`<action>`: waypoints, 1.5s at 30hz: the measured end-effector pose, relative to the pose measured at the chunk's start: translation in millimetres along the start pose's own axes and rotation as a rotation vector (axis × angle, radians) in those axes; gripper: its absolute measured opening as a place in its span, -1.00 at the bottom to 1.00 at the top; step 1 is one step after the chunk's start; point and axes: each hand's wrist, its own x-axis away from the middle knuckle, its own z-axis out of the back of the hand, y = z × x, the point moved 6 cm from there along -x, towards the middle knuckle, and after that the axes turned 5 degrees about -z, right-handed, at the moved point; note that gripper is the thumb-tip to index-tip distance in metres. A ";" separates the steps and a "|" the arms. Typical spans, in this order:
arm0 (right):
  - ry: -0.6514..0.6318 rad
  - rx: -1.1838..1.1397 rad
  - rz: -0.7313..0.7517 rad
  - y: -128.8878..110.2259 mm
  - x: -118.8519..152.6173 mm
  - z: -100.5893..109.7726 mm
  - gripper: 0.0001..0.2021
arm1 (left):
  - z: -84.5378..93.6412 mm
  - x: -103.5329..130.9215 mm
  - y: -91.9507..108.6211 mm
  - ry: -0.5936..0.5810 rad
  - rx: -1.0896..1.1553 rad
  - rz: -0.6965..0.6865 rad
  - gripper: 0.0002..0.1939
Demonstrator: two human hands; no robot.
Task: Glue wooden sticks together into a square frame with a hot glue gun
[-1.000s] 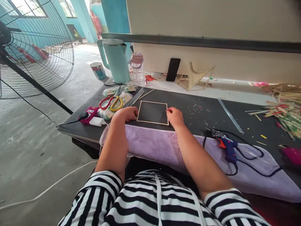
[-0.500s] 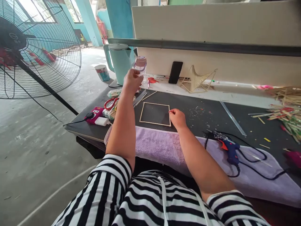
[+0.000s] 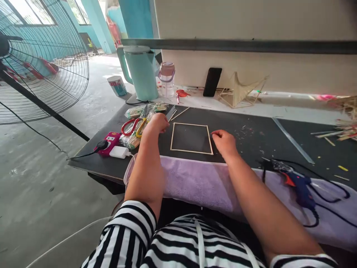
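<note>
A square frame of thin wooden sticks (image 3: 192,152) lies flat on the black tabletop. My right hand (image 3: 225,144) is just right of its right side, slightly apart from it, thumb and forefinger pinched with nothing visible between them. Left of the frame, my left hand (image 3: 156,124) hangs low over the table with curled fingers; what they hold, if anything, is hidden. Beside that hand are scissors (image 3: 129,127) with red and yellow handles, on plastic-wrapped bundles of sticks (image 3: 135,111). A clear ruler-like strip (image 3: 170,112) and loose thin sticks (image 3: 180,113) lie just beyond its fingertips.
A teal jug (image 3: 141,74), a clear bottle (image 3: 167,82), a phone (image 3: 212,82) and a stick model (image 3: 240,91) stand at the back. On the purple towel (image 3: 195,182) rests a blue glue gun (image 3: 304,190) with its cord. A pink power strip (image 3: 110,141) sits left; a fan (image 3: 55,56) stands beyond.
My left hand has come down and back from in front of the bottle to beside the scissors. My right hand has drawn away from the frame's right side. The view has shifted slightly.
</note>
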 end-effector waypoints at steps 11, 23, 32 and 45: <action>-0.195 -0.042 0.475 -44.9 51.0 -9.6 -0.87 | -28.1 16.1 5.3 -0.401 -0.020 0.043 -0.82; -0.322 0.049 0.687 -57.0 68.4 -25.3 -0.91 | -35.3 12.7 10.4 -0.514 -0.050 0.018 -0.76; -0.369 0.079 0.718 -60.0 69.9 -29.3 -0.90 | -36.4 13.2 12.2 -0.520 -0.066 0.026 -0.74; -0.436 0.046 0.700 -61.0 69.4 -32.3 -0.90 | -37.7 28.0 15.6 -0.469 0.011 -0.022 -0.73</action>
